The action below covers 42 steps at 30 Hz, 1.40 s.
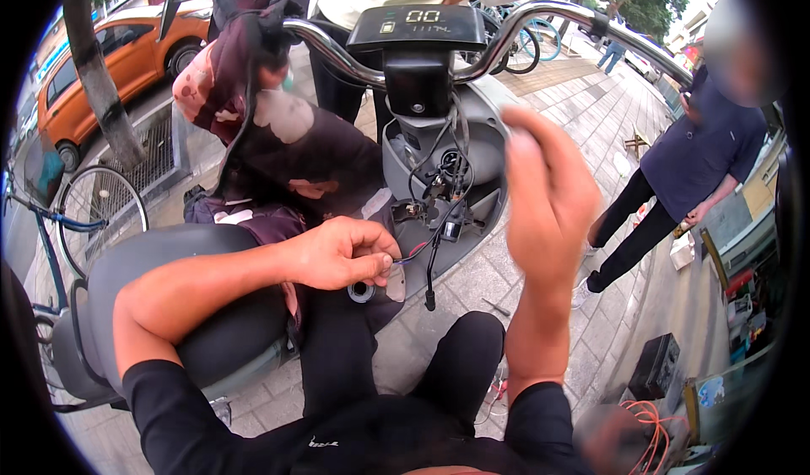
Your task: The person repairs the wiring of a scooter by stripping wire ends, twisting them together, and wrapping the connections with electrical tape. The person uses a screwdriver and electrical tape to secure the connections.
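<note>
My left hand [353, 254] is closed in a pinch on thin wires [411, 254], one of them red, beside the opened front of an electric scooter. Several dark cables and connectors [447, 195] hang from the grey front housing [488, 190], below the handlebar display [418, 29]. A black cable end [431, 298] dangles beneath them. Raised to the right of the housing is my right hand [553, 192], somewhat blurred, its fingers drawn together; anything between the fingertips is hidden. A small round part with a dark centre [361, 291] lies just below my left hand.
A patterned dark cover [316, 159] drapes from the handlebar's left side, near the black seat [181, 264]. One person stands beyond the handlebar, another [696, 154] at right. A black box [655, 365] and orange cord [650, 433] lie at lower right; a bicycle [101, 213] stands left.
</note>
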Available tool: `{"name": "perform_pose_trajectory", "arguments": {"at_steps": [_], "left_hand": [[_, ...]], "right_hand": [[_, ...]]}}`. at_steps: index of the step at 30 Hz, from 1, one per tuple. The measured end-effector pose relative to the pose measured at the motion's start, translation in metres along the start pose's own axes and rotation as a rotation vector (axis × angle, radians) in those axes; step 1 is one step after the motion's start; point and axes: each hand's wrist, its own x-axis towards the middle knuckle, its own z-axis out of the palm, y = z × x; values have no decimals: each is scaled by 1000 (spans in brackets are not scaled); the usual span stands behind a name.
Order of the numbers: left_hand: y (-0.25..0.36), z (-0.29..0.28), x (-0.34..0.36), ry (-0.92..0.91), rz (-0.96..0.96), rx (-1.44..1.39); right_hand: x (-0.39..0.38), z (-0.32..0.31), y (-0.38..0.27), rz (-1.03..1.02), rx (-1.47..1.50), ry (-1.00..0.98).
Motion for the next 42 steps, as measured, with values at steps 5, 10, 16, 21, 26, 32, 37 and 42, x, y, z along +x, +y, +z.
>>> {"name": "perform_pose_trajectory", "arguments": {"at_steps": [5,10,16,21,26,32,37,42], "left_hand": [[-7,-3,9,-22,26,-66],[-9,0,6,-16,51,-29],[-3,2,4,-10,22,-35],[-6,0,4,-10,24,2],[7,4,0,18,-9,-4],[-7,1,6,8,24,-6],[-12,-1,8,1,72,-42],[-8,-3,9,-15,63,-93]], "right_hand": [[-107,-23,-5,-652,183,-53],[-121,17,14,-550,173,-205],[-121,13,15,-538,151,-214],[-113,10,5,-519,126,-190],[-109,7,6,-526,35,-187],[-114,10,16,-439,18,-168],[-111,15,17,-377,-47,-145],[-108,22,21,-221,-61,-140]]}}
